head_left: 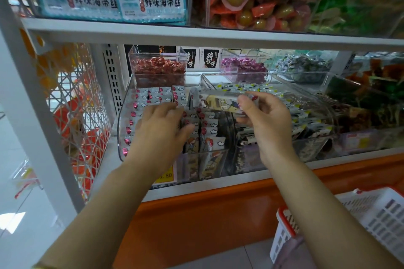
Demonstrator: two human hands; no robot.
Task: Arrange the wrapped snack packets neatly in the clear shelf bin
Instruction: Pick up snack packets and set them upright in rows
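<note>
Bin work, middle shelf. Clear bin (122, 120) sits at the shelf's front edge and holds rows of standing packets (209, 131), set on edge with the cloud-and-red-dot print showing. Left hand (161, 124) reaches inside the bin, fingers fairly straight and laid on the left-hand rows, gripping nothing. My reading is that it braces them upright and keeps a slot open. Right hand (264, 120) is above the bin's right rear corner. Thumb and fingertips pinch one loose packet (218, 102) by its end, held roughly level and lengthwise. That end hold probably lets the packet be turned and slid in edge-first. The packet is over the bin and clear of the rows, not yet placed. Just right of the bin is a second clear tub (328, 102) of yellow-flecked packets. Behind the bin stands a small raised box of red sweets (158, 65). Below and to the right of the bin is a white basket (371, 220) with a red rim; I cannot see its contents. A yellow price label (166, 176) on the bin's front is partly hidden by the left forearm. Judgement: well along, most rows formed. The risk is neighbouring packets toppling once the bracing hand lifts.
</note>
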